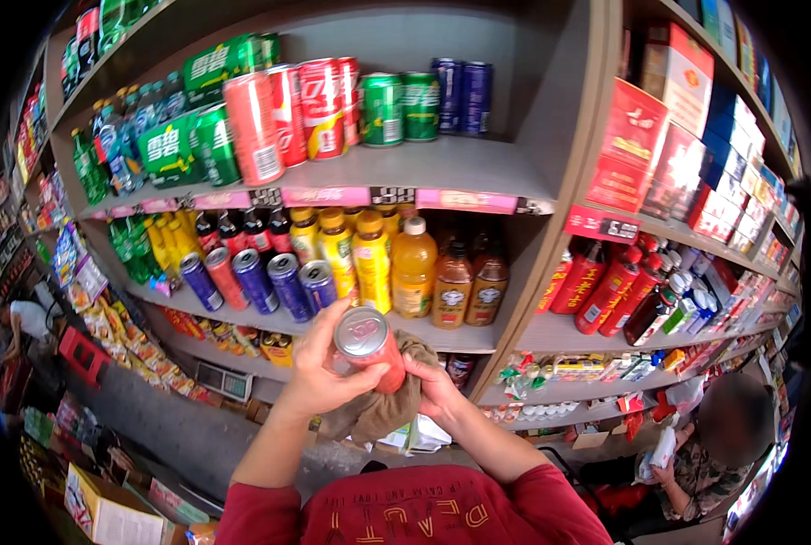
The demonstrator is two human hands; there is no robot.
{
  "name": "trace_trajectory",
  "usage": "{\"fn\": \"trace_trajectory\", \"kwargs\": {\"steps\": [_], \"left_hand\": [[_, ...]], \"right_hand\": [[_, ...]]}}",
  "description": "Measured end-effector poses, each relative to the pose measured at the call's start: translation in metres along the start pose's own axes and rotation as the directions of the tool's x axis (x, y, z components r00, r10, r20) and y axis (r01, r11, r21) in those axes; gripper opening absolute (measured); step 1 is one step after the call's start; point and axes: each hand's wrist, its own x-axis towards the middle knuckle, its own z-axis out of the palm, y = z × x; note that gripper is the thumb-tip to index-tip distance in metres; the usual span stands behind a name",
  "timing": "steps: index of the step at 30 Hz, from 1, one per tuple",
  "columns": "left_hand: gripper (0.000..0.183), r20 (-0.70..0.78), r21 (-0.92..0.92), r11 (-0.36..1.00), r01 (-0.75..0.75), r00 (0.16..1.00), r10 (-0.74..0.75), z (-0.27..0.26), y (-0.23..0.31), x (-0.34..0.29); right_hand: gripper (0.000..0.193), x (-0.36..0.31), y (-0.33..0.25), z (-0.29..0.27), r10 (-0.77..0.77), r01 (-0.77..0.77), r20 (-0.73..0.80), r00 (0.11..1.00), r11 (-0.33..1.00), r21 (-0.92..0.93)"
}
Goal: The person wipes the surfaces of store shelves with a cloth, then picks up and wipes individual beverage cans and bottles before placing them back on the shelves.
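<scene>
My left hand [313, 368] is wrapped round a pinkish-red drink can [364, 334], its silver top tilted up toward me. My right hand [435, 389] grips a brown cloth [376, 420] that lies bunched against the can's right side and hangs below it. Just beyond my hands, a row of blue cans [283, 272] with one pink can [227, 280] among them lines the front of the lower shelf. To their right stand yellow bottles [371, 263] and a large orange juice bottle [415, 268].
The upper shelf [478, 168] bears red cans [321, 109], green cans [383, 109], blue cans [476, 98] and green multipacks [168, 150]. Red boxes [625, 145] fill the right-hand bay. A seated person [696, 477] holds a white package at lower right. Cartons [106, 509] sit at lower left.
</scene>
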Motion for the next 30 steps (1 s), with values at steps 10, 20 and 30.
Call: {"fn": "trace_trajectory", "kwargs": {"steps": [10,20,30], "left_hand": [[0.051,0.027,-0.105,0.881,0.462,0.887,-0.462,-0.039,-0.025,-0.062],[0.062,0.241,0.059,0.925,0.374,0.894,-0.377,-0.027,-0.025,-0.073],[0.059,0.339,0.138,0.851,0.506,0.784,-0.521,-0.013,-0.030,-0.079]], "right_hand": [[0.043,0.015,0.018,0.003,-0.254,0.189,0.058,0.965,0.530,-0.827],[0.042,0.005,-0.035,0.089,0.021,0.672,0.681,0.732,-0.187,-0.717],[0.018,0.018,-0.030,0.081,-0.007,0.435,0.436,0.900,-0.060,-0.898]]}}
